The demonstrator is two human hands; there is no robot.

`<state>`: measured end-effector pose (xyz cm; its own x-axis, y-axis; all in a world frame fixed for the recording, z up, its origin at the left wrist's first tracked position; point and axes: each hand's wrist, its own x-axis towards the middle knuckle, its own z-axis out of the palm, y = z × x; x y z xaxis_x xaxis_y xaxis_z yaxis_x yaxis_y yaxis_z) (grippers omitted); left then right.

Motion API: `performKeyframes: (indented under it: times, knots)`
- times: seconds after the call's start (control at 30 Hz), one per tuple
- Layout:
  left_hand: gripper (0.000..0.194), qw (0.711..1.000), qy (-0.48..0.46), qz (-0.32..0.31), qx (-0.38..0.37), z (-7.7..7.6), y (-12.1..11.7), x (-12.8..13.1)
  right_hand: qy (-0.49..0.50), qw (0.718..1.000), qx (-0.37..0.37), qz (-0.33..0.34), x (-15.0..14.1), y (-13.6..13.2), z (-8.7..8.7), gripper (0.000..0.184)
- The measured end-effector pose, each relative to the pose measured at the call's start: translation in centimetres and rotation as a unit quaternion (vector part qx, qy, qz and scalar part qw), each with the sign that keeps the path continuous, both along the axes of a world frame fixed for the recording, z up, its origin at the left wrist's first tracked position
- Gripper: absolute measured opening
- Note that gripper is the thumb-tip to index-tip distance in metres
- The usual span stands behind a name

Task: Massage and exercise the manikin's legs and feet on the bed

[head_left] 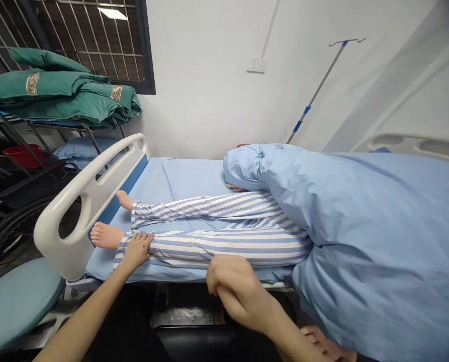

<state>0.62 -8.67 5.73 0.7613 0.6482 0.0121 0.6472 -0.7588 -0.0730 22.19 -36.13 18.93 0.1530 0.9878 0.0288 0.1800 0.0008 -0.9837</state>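
Wall: white, with a wall socket
Window: barred, dark-framed window, upper left
Shelf: metal rack under green quilts
Beside wall: drip stand

Bright even light, soft shadows, wide-angle curving at edges

A manikin's near leg lies straight along the bed at about six o'clock, in blue-and-white striped pajama trousers. Its bare foot pokes out at eight o'clock. The left hand rests over the trouser cuff at the ankle, while the right hand sits curled against the leg's side.
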Motion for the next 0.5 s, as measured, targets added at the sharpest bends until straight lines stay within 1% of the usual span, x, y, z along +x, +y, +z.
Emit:
performKeyframes:
  times: [0.03, 0.07, 0.1, 0.17, 0.2, 0.27, 0.3, 0.37, 0.43, 0.5]
  knots:
    - [0.055, 1.0, 0.008, -0.001, 0.001, 0.1, -0.1, 0.1, -0.025, 1.0, -0.003, 0.003, 0.0, 0.0, -0.8, 0.014]
    - [0.059, 1.0, 0.015, -0.001, 0.005, 0.3, -0.2, 0.3, -0.046, 0.999, -0.015, 0.003, 0.1, 0.0, -2.1, 0.016]
    - [0.063, 1.0, 0.018, -0.001, 0.012, 0.5, -0.5, 0.5, -0.064, 0.997, -0.03, -0.004, 0.2, 0.0, -3.9, 0.018]
    - [0.076, 1.0, 0.009, -0.012, 0.027, 1.0, -1.1, 1.3, -0.021, 0.995, -0.097, -0.026, 0.4, -0.3, -8.2, 0.018]
    - [0.083, 0.999, -0.001, -0.03, 0.024, 1.2, -1.5, 1.8, 0.005, 0.992, -0.115, -0.043, 0.5, -0.5, -10.4, 0.018]
    - [0.092, 0.997, -0.017, -0.079, -0.011, 1.3, -2.0, 2.8, 0.062, 0.986, -0.142, -0.067, 0.8, -0.8, -14.3, 0.016]
    - [0.094, 0.995, -0.02, -0.095, -0.035, 1.2, -2.1, 3.2, 0.089, 0.982, -0.148, -0.076, 0.9, -1.0, -15.7, 0.016]
    - [0.093, 0.993, -0.019, -0.094, -0.068, 0.9, -1.8, 3.6, 0.131, 0.974, -0.156, -0.1, 1.4, -1.1, -17.5, 0.018]
    - [0.091, 0.994, -0.018, -0.074, -0.072, 0.5, -1.0, 3.2, 0.158, 0.965, -0.161, -0.132, 1.9, -1.0, -18.4, 0.022]
    - [0.09, 0.995, -0.018, -0.073, -0.066, 0.4, 0.0, 2.4, 0.183, 0.956, -0.164, -0.163, 2.4, -0.8, -19.0, 0.025]
